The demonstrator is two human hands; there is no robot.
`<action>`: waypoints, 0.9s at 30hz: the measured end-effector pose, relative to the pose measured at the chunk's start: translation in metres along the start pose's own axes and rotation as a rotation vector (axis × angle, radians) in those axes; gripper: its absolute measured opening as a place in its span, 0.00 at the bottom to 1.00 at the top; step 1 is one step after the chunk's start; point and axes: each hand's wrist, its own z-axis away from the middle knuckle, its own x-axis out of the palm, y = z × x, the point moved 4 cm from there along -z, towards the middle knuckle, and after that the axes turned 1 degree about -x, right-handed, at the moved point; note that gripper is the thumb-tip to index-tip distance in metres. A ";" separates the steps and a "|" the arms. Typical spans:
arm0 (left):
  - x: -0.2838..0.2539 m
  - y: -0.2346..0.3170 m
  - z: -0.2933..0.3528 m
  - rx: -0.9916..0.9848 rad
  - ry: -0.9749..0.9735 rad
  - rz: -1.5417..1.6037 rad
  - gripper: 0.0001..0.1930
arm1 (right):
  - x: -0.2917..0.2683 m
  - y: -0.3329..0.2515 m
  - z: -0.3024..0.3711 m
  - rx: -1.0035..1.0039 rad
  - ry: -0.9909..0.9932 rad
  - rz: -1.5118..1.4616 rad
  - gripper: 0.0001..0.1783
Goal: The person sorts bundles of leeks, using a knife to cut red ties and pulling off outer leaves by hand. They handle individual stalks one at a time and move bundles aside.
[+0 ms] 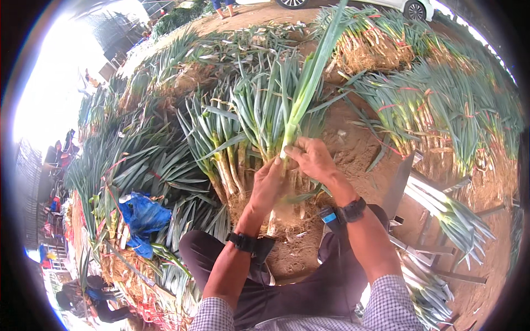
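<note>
A long green onion (300, 102) stands upright in front of me, its green leaves reaching past the top of the view. My left hand (268, 181) is closed around its pale lower stalk. Just above and to the right, my right hand (314, 160) pinches the same stalk with thumb and fingers. The root end below the hands is blurred. Right behind it stand several untrimmed green onions (256, 110) with brown outer skins and earthy roots. A thin peeled leaf (309, 194) hangs beside my right hand.
A metal rack (425, 248) at my right bears cleaned white-stemmed green onions (450, 207). Tied bundles (430, 110) stand beyond it on brown soil. Piled green onions (138, 165) and a blue plastic sheet (143, 218) lie at left. Another person (91, 298) works at lower left; a white car (381, 4) is far back.
</note>
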 end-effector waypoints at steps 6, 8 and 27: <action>-0.004 -0.008 -0.004 -0.101 -0.049 0.113 0.15 | 0.010 -0.006 0.019 -0.543 0.224 0.386 0.12; -0.005 -0.007 0.000 -0.085 -0.054 0.106 0.15 | -0.002 -0.010 0.017 -0.401 0.243 0.250 0.13; -0.005 0.002 0.013 0.280 0.136 -0.474 0.20 | 0.001 0.014 0.013 0.245 -0.127 -0.556 0.11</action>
